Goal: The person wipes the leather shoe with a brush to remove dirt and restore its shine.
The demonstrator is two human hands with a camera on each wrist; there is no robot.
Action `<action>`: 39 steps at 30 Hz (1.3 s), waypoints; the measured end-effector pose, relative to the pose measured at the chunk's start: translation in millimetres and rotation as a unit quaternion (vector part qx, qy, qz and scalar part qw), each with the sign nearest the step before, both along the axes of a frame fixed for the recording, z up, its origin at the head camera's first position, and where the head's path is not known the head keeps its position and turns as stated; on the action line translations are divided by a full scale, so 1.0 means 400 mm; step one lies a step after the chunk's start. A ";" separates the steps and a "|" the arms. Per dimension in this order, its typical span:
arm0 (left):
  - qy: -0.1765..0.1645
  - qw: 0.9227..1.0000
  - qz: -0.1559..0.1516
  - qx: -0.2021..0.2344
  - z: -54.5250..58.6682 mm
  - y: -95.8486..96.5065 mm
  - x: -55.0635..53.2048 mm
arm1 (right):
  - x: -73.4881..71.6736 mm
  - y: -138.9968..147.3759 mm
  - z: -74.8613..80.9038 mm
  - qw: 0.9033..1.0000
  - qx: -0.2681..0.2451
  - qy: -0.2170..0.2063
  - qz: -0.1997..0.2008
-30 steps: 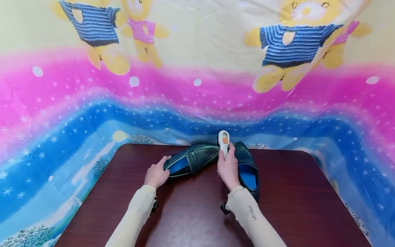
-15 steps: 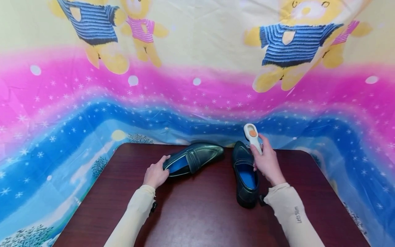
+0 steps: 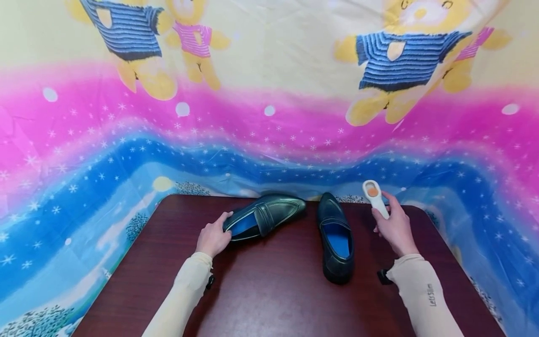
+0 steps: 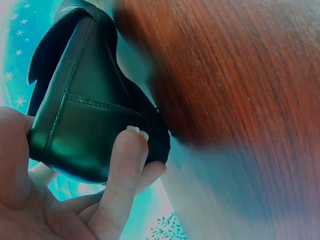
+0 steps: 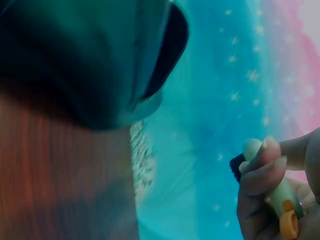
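My left hand (image 3: 214, 238) grips the heel of a black loafer (image 3: 282, 209) with a blue insole; its toe points to the back right. In the left wrist view, the thumb and fingers lie around the loafer's heel (image 4: 85, 135). A second black loafer (image 3: 338, 269) stands on the table between my hands, its toe toward the back. To the right of it, my right hand (image 3: 396, 230) holds a small white brush (image 3: 376, 198) up, with an oval loop and an orange part. Dark bristles (image 5: 237, 167) show beside the fingers in the right wrist view.
A dark red-brown wooden table (image 3: 261, 290) bears the loafers. Behind it and along its sides hangs a pink and blue cloth (image 3: 269, 135) printed with bears and snowflakes, close to the table's back edge.
My right hand has carried the brush from beside the left loafer's toe, over the second loafer, to the right. The left hand and both loafers have stayed in place.
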State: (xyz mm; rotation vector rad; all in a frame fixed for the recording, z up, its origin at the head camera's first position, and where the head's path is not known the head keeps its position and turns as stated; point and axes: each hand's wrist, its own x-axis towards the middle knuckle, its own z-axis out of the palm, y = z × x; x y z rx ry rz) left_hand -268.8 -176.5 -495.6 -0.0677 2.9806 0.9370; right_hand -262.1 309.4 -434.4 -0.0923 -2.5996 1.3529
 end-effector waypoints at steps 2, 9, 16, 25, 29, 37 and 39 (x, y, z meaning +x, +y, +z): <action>-0.001 1.000 0.000 0.000 0.001 0.001 0.002 | 0.001 0.014 -0.009 1.000 0.018 -0.011 -0.005; -0.001 1.000 0.001 -0.003 0.005 0.003 0.003 | -0.012 0.059 -0.049 0.993 0.114 -0.028 -0.014; -0.002 1.000 0.000 -0.007 0.005 -0.001 0.003 | -0.023 0.090 -0.095 0.981 0.188 -0.015 -0.051; -0.001 1.000 0.001 -0.009 0.002 0.003 -0.001 | -0.033 0.125 -0.159 0.970 0.228 -0.072 -0.041; 0.003 1.000 -0.001 -0.009 0.002 0.003 0.000 | -0.035 0.127 -0.168 0.968 0.230 -0.101 -0.026; 0.003 1.000 -0.009 0.000 0.001 -0.002 0.006 | -0.032 0.109 -0.191 0.967 0.219 -0.127 -0.009; 0.003 1.000 -0.007 0.002 -0.001 -0.005 0.007 | -0.030 0.102 -0.196 0.967 0.220 -0.131 -0.003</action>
